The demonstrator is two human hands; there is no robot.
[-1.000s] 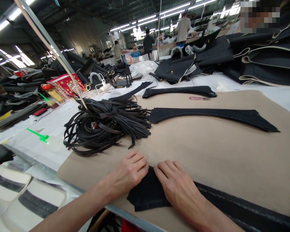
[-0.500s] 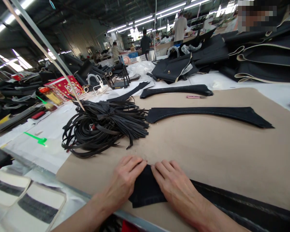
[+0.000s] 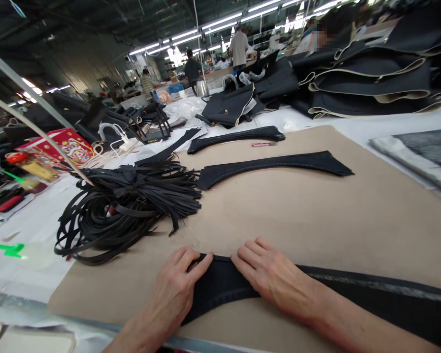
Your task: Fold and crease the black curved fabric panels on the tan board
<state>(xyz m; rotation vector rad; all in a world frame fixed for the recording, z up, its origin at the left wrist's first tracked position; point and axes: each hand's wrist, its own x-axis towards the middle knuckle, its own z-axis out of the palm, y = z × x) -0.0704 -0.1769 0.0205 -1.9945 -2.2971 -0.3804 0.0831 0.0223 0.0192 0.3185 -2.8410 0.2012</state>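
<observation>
A long black fabric piece point(image 3: 220, 287) lies along the near edge of the brown cardboard sheet point(image 3: 316, 211). My left hand point(image 3: 174, 289) rests flat on its left end, fingers stretched out along the upper edge. My right hand point(image 3: 272, 277) presses flat on the same piece just to the right, fingertips at the upper edge. The two hands lie close together, a short gap of black fabric between them.
A tangled bundle of black strips point(image 3: 128, 201) lies to the left. Two long black curved pieces point(image 3: 275, 164) point(image 3: 235, 137) lie farther back, a pink pen point(image 3: 260, 144) between them. Stacks of black material point(image 3: 371, 78) stand at the back right. People work in the distance.
The view has swung right and the bundle now sits farther left. My hands have spread a little apart along the fabric's upper edge, and more of the piece shows between them.
</observation>
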